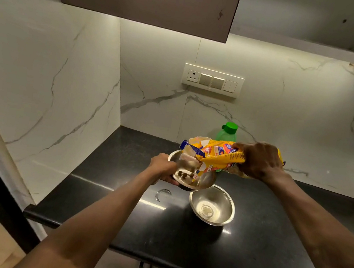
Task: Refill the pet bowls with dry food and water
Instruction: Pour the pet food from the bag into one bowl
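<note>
yellow food bag (219, 155), green bottle (227, 133), black counter (244, 255)

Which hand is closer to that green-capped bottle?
Right. The right hand, gripping the food bag, is just in front of the bottle; the left hand holds the bowl farther left.

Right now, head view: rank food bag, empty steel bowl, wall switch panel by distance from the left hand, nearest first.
1. food bag: mouth just right of the left hand, over the held bowl.
2. empty steel bowl: on the counter, lower right.
3. wall switch panel: on the backsplash, farthest.
</note>
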Demonstrator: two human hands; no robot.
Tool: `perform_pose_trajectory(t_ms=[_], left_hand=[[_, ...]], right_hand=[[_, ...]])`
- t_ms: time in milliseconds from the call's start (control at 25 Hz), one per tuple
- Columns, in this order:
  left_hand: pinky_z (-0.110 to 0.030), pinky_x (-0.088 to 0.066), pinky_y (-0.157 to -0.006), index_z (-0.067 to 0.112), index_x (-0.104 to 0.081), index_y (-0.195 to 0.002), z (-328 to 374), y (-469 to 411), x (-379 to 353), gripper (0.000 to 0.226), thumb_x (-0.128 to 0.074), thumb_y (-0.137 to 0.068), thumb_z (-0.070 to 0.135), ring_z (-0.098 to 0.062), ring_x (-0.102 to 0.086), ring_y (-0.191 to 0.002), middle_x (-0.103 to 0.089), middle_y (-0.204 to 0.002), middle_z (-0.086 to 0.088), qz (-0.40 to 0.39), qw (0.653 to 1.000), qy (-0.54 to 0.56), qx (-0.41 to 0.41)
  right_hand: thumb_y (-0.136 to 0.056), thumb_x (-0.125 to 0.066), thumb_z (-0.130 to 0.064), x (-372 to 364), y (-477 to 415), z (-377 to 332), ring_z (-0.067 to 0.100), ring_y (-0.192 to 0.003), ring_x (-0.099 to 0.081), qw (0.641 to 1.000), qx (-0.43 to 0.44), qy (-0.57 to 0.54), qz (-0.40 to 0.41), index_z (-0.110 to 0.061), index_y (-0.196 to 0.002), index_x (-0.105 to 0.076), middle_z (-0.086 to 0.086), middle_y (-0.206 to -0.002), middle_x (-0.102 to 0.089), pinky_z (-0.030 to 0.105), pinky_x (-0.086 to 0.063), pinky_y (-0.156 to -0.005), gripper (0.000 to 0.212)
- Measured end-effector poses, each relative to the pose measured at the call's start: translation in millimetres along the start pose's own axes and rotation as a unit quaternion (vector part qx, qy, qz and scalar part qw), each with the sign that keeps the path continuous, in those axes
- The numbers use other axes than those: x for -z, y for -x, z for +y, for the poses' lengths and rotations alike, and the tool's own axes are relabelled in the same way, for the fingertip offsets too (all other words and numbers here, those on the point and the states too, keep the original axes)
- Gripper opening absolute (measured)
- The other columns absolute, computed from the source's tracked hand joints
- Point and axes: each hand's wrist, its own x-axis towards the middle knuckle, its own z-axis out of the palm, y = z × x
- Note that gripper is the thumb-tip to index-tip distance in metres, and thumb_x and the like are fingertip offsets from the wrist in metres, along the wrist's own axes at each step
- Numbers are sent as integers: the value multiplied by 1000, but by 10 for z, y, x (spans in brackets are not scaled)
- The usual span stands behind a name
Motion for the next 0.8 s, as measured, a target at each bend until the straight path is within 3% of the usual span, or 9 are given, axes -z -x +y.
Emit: perform_pose_trajectory(t_ms=[480,800], left_hand=[[-45,-67,-76,5,-66,-111,-14,-64,-46,13,-64,-98,4,-29,-81,-79,-76,-101,-18,-18,1000,21,-3],[-38,-67,-69,4,-65,-120,-5,-78,-9,21,-62,-98,3,-29,-81,-80,-75,-104,-18,-20,1000,23,-2]], right_hand=[[-68,-86,-63,56,-55,-34,37,-84,-75,998,43,35,18,-26,-121,-74,11,-101,-79,40,-59,-74,66],[-67,-92,-51,6,-54,8,37,-81,-76,997,64,33,22,-21,-115,-77,14,-96,-80,43,-60,-73,58]])
